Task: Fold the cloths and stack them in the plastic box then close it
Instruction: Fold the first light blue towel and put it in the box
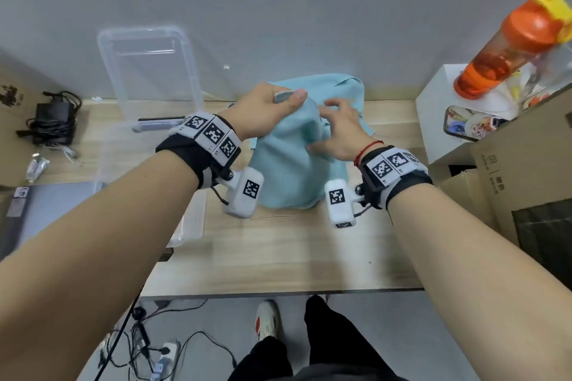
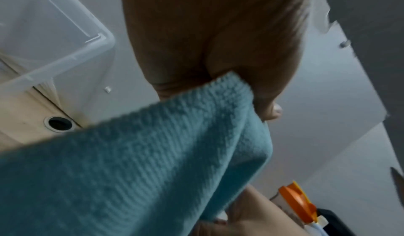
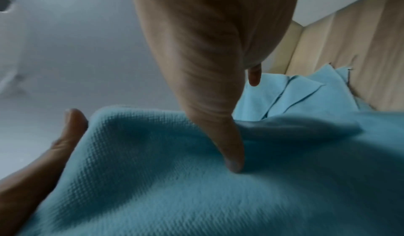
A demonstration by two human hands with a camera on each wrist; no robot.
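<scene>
Teal waffle-weave cloth (image 1: 291, 161) is hanging lifted above the pale wood-grain surface (image 1: 278, 257), pinched at its top edge between the thumb and curled fingers (image 2: 271, 101) of the left hand (image 1: 263, 114). The right hand (image 1: 340, 130) is resting against the raised fabric just beside the left, its thumb pressing into the weave while the other fingers are spreading loosely, gripping nothing that I can see. More of the same soft, ribbed teal fabric is lying rumpled behind, near the grey wall (image 1: 278, 9).

To the left, the clear rectangular plastic box (image 1: 130, 145) is sitting on the surface, with its see-through lid (image 1: 148, 65) standing upright against the wall; the left forearm is crossing in front of the box. A black tangle of adapter and cables (image 1: 52, 124) is lying further left. On the right, an orange translucent bottle with a yellow cap (image 1: 510, 43) is standing on a white block (image 1: 439, 120), beside brown cardboard boxes (image 1: 510, 170). Both wrists are wearing black bands with checkered markers.
</scene>
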